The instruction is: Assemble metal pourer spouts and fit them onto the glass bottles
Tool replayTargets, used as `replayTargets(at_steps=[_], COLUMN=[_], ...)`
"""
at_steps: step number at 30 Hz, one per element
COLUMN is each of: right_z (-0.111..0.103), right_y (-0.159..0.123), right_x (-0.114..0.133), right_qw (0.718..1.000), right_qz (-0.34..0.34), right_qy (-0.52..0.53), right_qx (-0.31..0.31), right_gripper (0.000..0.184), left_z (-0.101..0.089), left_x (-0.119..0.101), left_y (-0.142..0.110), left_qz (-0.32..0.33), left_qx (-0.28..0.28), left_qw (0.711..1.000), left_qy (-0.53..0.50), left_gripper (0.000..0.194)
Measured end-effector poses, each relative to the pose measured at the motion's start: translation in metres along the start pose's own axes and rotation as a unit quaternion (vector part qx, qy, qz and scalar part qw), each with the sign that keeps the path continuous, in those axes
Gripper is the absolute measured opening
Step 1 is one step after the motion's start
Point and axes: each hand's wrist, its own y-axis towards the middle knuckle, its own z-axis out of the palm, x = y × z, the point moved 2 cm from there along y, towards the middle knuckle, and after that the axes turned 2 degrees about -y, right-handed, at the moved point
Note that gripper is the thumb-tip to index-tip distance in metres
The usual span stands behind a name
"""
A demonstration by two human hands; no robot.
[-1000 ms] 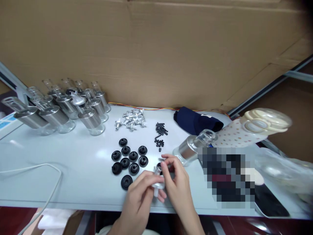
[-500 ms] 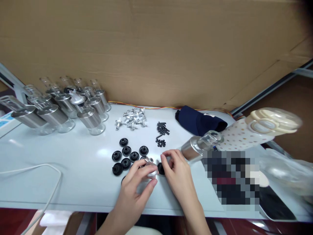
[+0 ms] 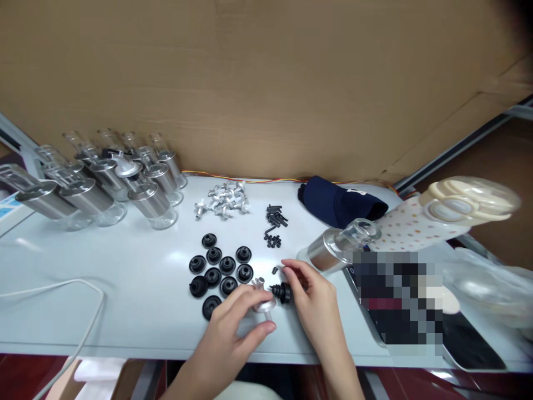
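The table [image 3: 137, 300] carries a bottle [image 3: 327, 250] just beyond the right hand [image 3: 314, 303]. That hand is curled beside the stopper [image 3: 285, 293]; whether it grips it, I cannot tell. The left hand [image 3: 229, 328] pinches the spout [image 3: 266, 305] between thumb and fingers, just left of the stopper.

Against half a second ago, the spout sits slightly nearer the table's front edge, its stem now showing below the fingers. The spout is silvery, with a shiny round flange, a short forked tube at its far end and a paler stem towards the person. The black stopper, mostly covered then, now shows its ribs, narrow end leftward. A tiny plug [image 3: 275, 270], unseen then, lies by the right fingertips.
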Motion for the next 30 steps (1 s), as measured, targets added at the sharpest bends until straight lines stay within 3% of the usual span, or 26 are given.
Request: replayTargets(at_steps=[4,12,20,23,26,30], right_z=[0.004,0.013,0.013,0.015,0.016,0.013], right_y=[-0.001,-0.007,-0.010,-0.012,-0.013,-0.014], right_x=[0.001,0.007,0.009,0.013,0.018,0.020], right_qw=[0.999,0.992,0.991,0.990,0.988,0.996], right_qz=[-0.023,-0.092,-0.100,-0.098,-0.098,-0.069], right_qy=[-0.027,-0.088,-0.085,-0.093,-0.092,-0.040], right_qx=[0.010,0.021,0.014,0.037,0.070,0.038], right_gripper=[0.023,0.022,0.016,0.017,0.019,0.020], left_z=[0.000,0.000,0.000,0.000,0.001,0.002], left_x=[0.001,-0.003,-0.006,-0.008,-0.008,-0.006], left_y=[-0.001,-0.002,-0.003,-0.004,-0.004,-0.002], left_qz=[0.017,0.010,-0.006,0.001,-0.013,-0.050], left_qx=[-0.015,0.011,0.100,0.130,0.140,0.129], left_qw=[1.000,1.000,0.995,0.991,0.988,0.989], left_qy=[-0.004,-0.027,-0.023,-0.038,-0.059,-0.052], left_gripper=[0.029,0.027,0.037,0.039,0.042,0.041])
